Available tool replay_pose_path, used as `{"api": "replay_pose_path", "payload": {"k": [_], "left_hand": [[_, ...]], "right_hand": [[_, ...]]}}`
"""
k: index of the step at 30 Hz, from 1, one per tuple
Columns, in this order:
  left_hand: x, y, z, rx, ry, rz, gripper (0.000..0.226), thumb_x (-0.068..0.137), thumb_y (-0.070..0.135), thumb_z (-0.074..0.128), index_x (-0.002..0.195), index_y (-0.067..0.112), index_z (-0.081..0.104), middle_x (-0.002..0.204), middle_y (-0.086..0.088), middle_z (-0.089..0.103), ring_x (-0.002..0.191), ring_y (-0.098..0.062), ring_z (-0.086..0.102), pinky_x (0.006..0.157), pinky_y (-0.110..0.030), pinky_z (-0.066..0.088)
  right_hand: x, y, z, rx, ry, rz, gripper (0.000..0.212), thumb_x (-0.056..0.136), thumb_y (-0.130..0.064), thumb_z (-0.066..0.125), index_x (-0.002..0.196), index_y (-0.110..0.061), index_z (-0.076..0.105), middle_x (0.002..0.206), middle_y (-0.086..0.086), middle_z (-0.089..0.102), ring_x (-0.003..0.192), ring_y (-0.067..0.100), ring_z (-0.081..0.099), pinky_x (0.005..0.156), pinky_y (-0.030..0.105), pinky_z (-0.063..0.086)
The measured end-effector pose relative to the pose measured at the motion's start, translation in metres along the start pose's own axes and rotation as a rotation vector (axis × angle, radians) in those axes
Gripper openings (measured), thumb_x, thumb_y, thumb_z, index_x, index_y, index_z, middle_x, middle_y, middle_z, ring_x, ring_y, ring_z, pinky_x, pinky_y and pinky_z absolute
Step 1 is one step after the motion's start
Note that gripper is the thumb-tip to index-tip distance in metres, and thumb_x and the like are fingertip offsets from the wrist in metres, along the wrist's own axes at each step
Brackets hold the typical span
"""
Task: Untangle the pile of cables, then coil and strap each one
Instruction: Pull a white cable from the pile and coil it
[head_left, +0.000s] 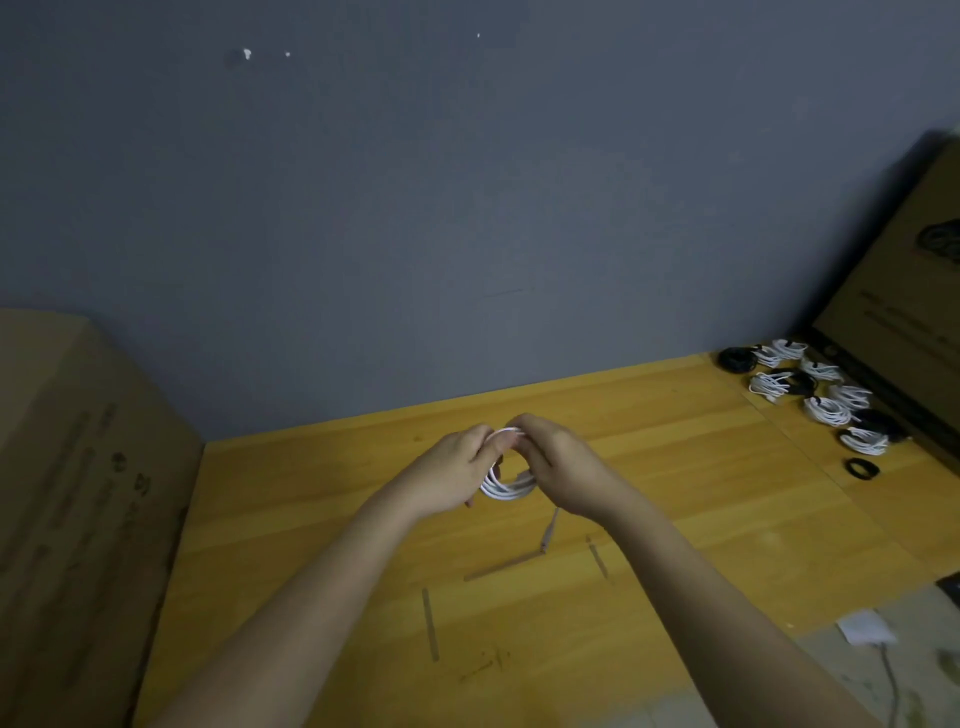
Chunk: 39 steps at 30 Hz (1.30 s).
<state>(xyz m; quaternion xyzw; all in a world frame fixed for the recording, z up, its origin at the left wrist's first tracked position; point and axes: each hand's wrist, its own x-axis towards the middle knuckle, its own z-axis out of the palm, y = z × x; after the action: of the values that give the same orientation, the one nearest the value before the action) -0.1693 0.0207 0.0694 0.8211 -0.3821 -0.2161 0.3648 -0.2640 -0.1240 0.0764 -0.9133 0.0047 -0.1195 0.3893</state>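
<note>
No readable text anywhere. Dark printed marks on the left cardboard box (78, 467) and the right cardboard box (904, 312) (probably shipping print) are too blurred to make out.

likely storeroom: cardboard boxes (78, 493), bare grey wall (415, 208), wooden floor (675, 493).

Both arms reach forward, left hand (457, 470) and right hand (558, 467) meeting, fingers curled.
</note>
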Motion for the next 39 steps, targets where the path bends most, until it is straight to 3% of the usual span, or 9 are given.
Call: {"api": "replay_pose_path", "payload": {"k": [5, 9, 13, 17, 22, 27, 31, 35, 39], "left_hand": [[-0.004, 0.006, 0.003, -0.124, 0.088, 0.102, 0.037, 0.096, 0.055, 0.031, 0.081, 0.026, 0.049, 0.074, 0.005, 0.056, 0.045, -0.008, 0.056, 0.051, -0.022, 0.045], [-0.002, 0.007, 0.013, -0.16, 0.292, 0.135, 0.027, 0.101, 0.042, 0.033, 0.081, 0.031, 0.047, 0.071, 0.008, 0.049, 0.052, -0.009, 0.053, 0.055, -0.033, 0.048], [-0.001, 0.008, 0.027, -0.186, 0.472, 0.102, 0.027, 0.102, 0.035, 0.033, 0.09, 0.017, 0.049, 0.073, 0.003, 0.049, 0.066, -0.02, 0.054, 0.062, -0.036, 0.045], [-0.003, -0.002, 0.031, -0.301, 0.308, 0.017, 0.031, 0.101, 0.039, 0.036, 0.086, 0.018, 0.053, 0.075, 0.003, 0.056, 0.066, -0.009, 0.054, 0.063, -0.025, 0.041], [-0.006, -0.014, 0.01, -0.416, 0.051, -0.028, 0.038, 0.1, 0.044, 0.034, 0.106, 0.018, 0.061, 0.091, 0.001, 0.059, 0.081, -0.009, 0.057, 0.062, -0.022, 0.048], [-0.005, -0.016, 0.0, -0.453, -0.074, 0.007, 0.032, 0.103, 0.035, 0.032, 0.09, 0.017, 0.056, 0.078, 0.004, 0.055, 0.062, -0.007, 0.051, 0.056, -0.023, 0.042], [-0.006, -0.018, 0.004, -0.366, -0.021, 0.044, 0.031, 0.102, 0.037, 0.032, 0.082, 0.021, 0.049, 0.075, 0.005, 0.053, 0.061, -0.012, 0.047, 0.06, -0.03, 0.04], [-0.005, -0.012, 0.016, -0.348, 0.072, 0.066, 0.028, 0.103, 0.034, 0.032, 0.086, 0.019, 0.049, 0.075, 0.007, 0.052, 0.056, -0.009, 0.047, 0.06, -0.032, 0.042], [0.002, -0.001, 0.033, -0.43, 0.197, 0.042, 0.026, 0.103, 0.031, 0.032, 0.092, 0.014, 0.048, 0.078, 0.005, 0.052, 0.055, -0.007, 0.05, 0.052, -0.02, 0.043]], "right_hand": [[-0.002, -0.007, -0.001, 0.361, 0.079, 0.113, 0.032, 0.1, -0.016, 0.046, 0.131, -0.014, 0.042, 0.079, -0.002, 0.055, 0.069, -0.002, 0.052, 0.067, 0.013, 0.041], [-0.002, -0.013, 0.005, 0.754, 0.218, 0.283, 0.032, 0.099, -0.015, 0.048, 0.13, -0.023, 0.048, 0.087, 0.0, 0.061, 0.074, 0.006, 0.055, 0.07, 0.018, 0.046], [0.0, -0.018, 0.019, 0.72, 0.327, 0.402, 0.025, 0.1, -0.028, 0.046, 0.121, -0.02, 0.058, 0.093, 0.0, 0.06, 0.08, 0.004, 0.06, 0.062, 0.023, 0.052], [0.002, -0.017, 0.022, 0.477, 0.358, 0.375, 0.021, 0.102, -0.022, 0.041, 0.107, -0.017, 0.061, 0.078, -0.004, 0.055, 0.059, -0.002, 0.057, 0.04, 0.018, 0.045], [0.003, -0.017, 0.022, 0.18, 0.196, 0.156, 0.021, 0.101, -0.01, 0.041, 0.102, -0.002, 0.061, 0.087, 0.002, 0.06, 0.082, 0.015, 0.056, 0.073, 0.02, 0.043], [0.005, -0.018, 0.027, 0.218, 0.118, 0.131, 0.018, 0.101, -0.011, 0.041, 0.11, -0.011, 0.057, 0.082, -0.004, 0.06, 0.08, 0.009, 0.057, 0.076, 0.026, 0.045], [0.001, -0.018, 0.036, 0.377, 0.206, 0.178, 0.022, 0.101, -0.013, 0.044, 0.122, -0.015, 0.049, 0.073, -0.013, 0.06, 0.066, -0.005, 0.055, 0.064, 0.01, 0.041], [0.0, -0.017, 0.043, 0.552, 0.405, 0.358, 0.026, 0.099, -0.021, 0.05, 0.122, -0.01, 0.055, 0.085, -0.002, 0.059, 0.064, -0.001, 0.053, 0.062, 0.013, 0.043], [-0.01, -0.018, 0.047, 0.68, 0.447, 0.423, 0.028, 0.101, -0.03, 0.043, 0.103, -0.009, 0.062, 0.071, -0.008, 0.063, 0.063, 0.002, 0.06, 0.057, 0.017, 0.048]]}}
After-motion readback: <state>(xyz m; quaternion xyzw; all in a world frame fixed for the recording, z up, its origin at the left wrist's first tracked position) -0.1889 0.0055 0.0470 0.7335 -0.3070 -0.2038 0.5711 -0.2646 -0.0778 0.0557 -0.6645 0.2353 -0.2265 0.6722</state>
